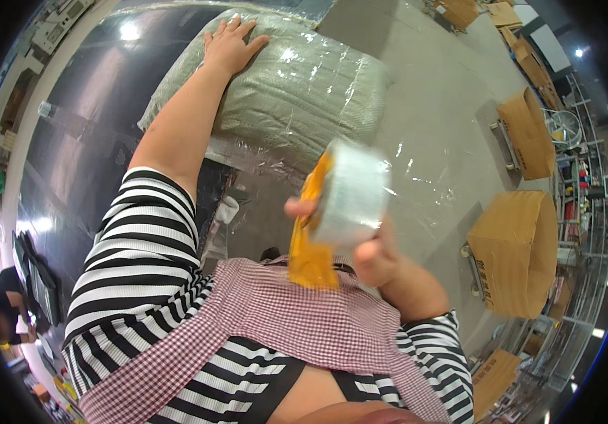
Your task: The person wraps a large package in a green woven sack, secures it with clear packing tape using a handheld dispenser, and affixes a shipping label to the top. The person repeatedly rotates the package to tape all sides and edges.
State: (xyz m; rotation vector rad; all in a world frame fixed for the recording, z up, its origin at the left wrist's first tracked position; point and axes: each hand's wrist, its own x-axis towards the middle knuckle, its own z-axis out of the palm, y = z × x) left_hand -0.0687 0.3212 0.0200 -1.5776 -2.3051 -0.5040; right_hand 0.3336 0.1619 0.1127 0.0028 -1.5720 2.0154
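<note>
Resting near its far left corner, the left hand [229,49] is being laid palm-down on a large package [304,85], its fingers being spread apart and nothing being gripped. The package is being supported by the dark bench [99,106] ahead of the body, its long axis being stretched roughly crosswise. By the right hand [378,258], a tape dispenser [311,261] is being clamped and held up nearer the body, so the package is being kept ahead and to the left of that hand; the left hand is being placed nearer, in contact. A soft, pillow-like bulk is being wrapped by pale green-grey woven sheeting, crossed by glossy clear strips. On the yellow-orange dispenser, a wide, round, pale tape roll [357,194] is being carried, its details being blurred.
</note>
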